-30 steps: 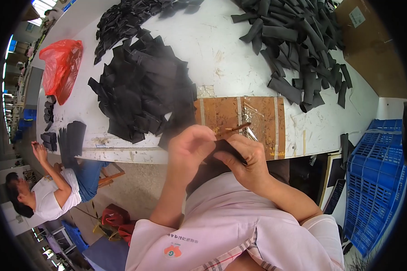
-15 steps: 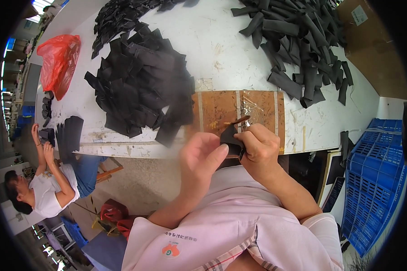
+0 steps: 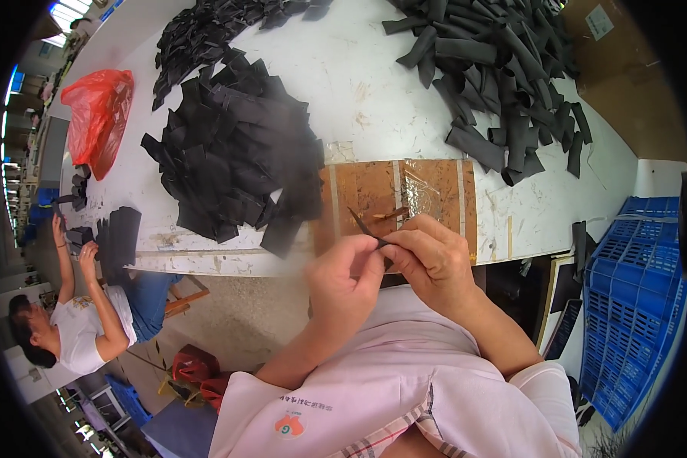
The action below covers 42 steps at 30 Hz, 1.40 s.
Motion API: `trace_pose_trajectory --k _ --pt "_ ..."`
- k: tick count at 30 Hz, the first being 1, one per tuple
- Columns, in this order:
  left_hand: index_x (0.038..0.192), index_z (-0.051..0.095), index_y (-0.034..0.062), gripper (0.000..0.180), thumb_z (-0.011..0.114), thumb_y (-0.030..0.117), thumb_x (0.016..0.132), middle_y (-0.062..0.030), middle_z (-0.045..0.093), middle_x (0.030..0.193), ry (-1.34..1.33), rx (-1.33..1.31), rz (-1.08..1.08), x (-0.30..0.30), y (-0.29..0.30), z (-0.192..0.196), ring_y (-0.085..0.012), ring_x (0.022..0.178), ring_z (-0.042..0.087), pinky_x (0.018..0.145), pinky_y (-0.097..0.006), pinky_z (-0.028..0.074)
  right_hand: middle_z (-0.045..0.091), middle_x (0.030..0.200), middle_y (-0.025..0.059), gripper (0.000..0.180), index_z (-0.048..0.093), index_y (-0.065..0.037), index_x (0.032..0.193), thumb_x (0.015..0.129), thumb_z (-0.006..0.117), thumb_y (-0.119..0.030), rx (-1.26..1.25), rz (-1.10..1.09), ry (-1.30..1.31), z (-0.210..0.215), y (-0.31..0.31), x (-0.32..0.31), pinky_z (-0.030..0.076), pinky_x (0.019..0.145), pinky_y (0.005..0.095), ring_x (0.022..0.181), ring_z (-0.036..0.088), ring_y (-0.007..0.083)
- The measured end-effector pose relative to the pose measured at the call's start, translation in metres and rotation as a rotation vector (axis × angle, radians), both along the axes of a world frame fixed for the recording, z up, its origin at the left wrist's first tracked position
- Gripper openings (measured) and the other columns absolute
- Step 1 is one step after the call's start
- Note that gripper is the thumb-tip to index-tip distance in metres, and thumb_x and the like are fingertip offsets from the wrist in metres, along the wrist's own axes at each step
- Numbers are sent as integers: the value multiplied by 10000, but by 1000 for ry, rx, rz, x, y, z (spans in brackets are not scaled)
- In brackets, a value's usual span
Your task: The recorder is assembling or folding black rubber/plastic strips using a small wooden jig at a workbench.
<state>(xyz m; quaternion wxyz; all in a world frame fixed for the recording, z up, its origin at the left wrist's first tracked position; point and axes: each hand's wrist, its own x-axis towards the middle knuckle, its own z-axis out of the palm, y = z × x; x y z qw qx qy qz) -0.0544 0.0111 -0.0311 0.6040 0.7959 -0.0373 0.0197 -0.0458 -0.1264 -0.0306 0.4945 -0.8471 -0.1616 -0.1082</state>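
Observation:
My left hand (image 3: 345, 284) and my right hand (image 3: 433, 258) meet just below the table's front edge. Both pinch one small black fabric piece (image 3: 365, 227), whose thin tip pokes up between the fingertips. Behind the hands lies a brown taped board (image 3: 374, 191) on the white table (image 3: 374, 91). A heap of flat black pieces (image 3: 237, 153) lies to the left of the board. A pile of rolled black pieces (image 3: 504, 76) lies at the back right.
A red plastic bag (image 3: 95, 122) lies at the table's far left. Another black heap (image 3: 206, 27) lies at the back. A blue crate (image 3: 633, 290) stands at my right. A seated person (image 3: 76, 328) handles black stacks (image 3: 118, 237) at the lower left.
My left hand was apart from the right half a second ago; now it has come in and both hands pinch the black piece together.

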Motion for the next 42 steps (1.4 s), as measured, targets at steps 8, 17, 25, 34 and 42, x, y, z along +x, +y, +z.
trace_pose_trajectory --k 8,17,25,34,42 --pt "835 531 26 168 609 -39 701 -30 550 684 605 -928 18 13 11 -3 -39 496 458 404 -174 323 503 667 84 99 569 5 714 632 623 18 -17 -199 0 -13 5 3 434 489 300 577 529 199" --pt "883 513 -6 211 540 -97 694 -41 567 725 206 -372 79 7 -5 -10 -32 523 462 457 -178 369 452 675 -38 86 566 -23 723 773 606 -80 1281 163 1058 -21 -4 -7 313 523 180 562 374 45" --pt "899 507 -33 228 534 -119 690 -60 604 763 -212 -17 79 1 1 -4 -15 590 516 513 -152 404 416 703 -57 177 491 -62 717 848 545 -168 988 178 862 -10 -3 -2 295 545 171 578 346 36" --pt "1146 400 -63 525 491 -56 629 -54 548 756 464 -1073 -562 19 14 8 -47 516 453 453 -155 328 438 784 -15 162 528 -34 723 841 550 -143 1009 215 621 2 2 -7 342 613 193 683 400 64" --pt "1074 527 -42 286 557 -42 789 -28 563 782 71 -377 -20 -1 -9 21 -20 566 485 445 -145 379 541 869 49 102 534 -14 759 818 552 -95 634 158 247 4 -14 6 394 594 213 667 472 96"
